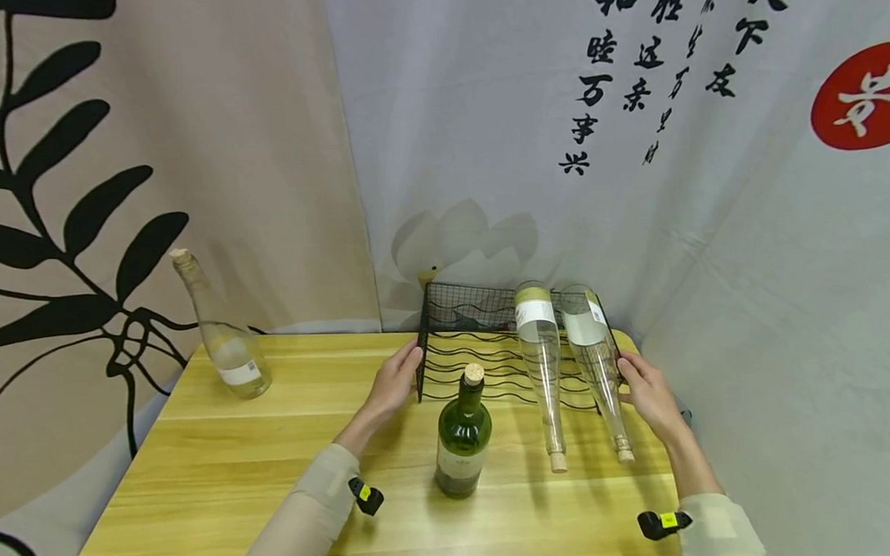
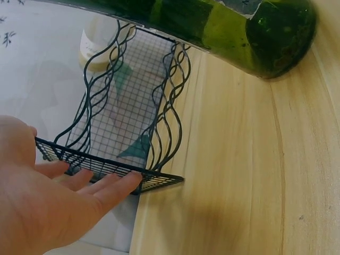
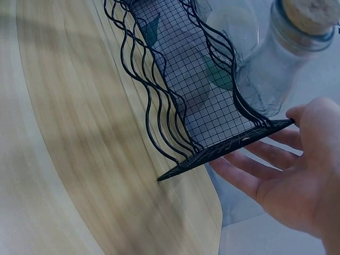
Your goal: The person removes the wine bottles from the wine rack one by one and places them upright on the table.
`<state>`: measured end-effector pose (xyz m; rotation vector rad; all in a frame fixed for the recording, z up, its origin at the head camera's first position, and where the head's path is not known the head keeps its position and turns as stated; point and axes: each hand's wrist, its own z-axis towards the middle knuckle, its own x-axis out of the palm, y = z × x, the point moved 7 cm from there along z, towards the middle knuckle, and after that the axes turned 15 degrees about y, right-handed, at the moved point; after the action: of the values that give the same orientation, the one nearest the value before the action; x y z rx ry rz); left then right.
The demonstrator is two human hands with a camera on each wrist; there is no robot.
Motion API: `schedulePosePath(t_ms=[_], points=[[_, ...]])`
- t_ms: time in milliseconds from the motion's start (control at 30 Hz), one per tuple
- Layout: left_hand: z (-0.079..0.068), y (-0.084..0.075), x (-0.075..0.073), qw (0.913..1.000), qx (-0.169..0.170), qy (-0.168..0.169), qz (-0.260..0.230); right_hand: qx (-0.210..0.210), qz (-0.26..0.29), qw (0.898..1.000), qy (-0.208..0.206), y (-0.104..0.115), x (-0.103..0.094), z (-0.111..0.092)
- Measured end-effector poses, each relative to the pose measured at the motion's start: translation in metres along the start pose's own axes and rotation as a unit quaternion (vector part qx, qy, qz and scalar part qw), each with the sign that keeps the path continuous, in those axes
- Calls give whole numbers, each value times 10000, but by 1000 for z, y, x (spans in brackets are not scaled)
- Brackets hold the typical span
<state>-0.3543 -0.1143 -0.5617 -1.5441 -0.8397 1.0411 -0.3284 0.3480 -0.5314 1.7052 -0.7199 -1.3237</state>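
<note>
A black wire bottle rack (image 1: 467, 310) stands at the back of the wooden table (image 1: 247, 467). Two clear corked bottles (image 1: 542, 357) (image 1: 597, 359) lie in its right half, necks toward me. My left hand (image 1: 396, 381) presses its straight fingers against the rack's left end panel (image 2: 109, 166). My right hand (image 1: 645, 393) lies flat against the right end panel (image 3: 228, 146). In the wrist views both hands (image 2: 64, 199) (image 3: 289, 178) show straight fingers on the mesh. A dark green corked bottle (image 1: 464, 442) stands upright just in front of the rack, between my forearms.
A third clear bottle (image 1: 225, 344) leans against the leaf-patterned curtain at the table's back left. Printed fabric hangs close behind and to the right of the rack. The table's right edge runs just past my right hand.
</note>
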Motion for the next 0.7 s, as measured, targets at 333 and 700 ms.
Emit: schedulePosePath(t_ms=[333,700], points=[[-8,-7,-9,9988,129,-313,358,92,11,9999,75,-2,3,0],[-25,-43,-9,9942,866,-277,579,138,48,9999,56,-2,3,0]])
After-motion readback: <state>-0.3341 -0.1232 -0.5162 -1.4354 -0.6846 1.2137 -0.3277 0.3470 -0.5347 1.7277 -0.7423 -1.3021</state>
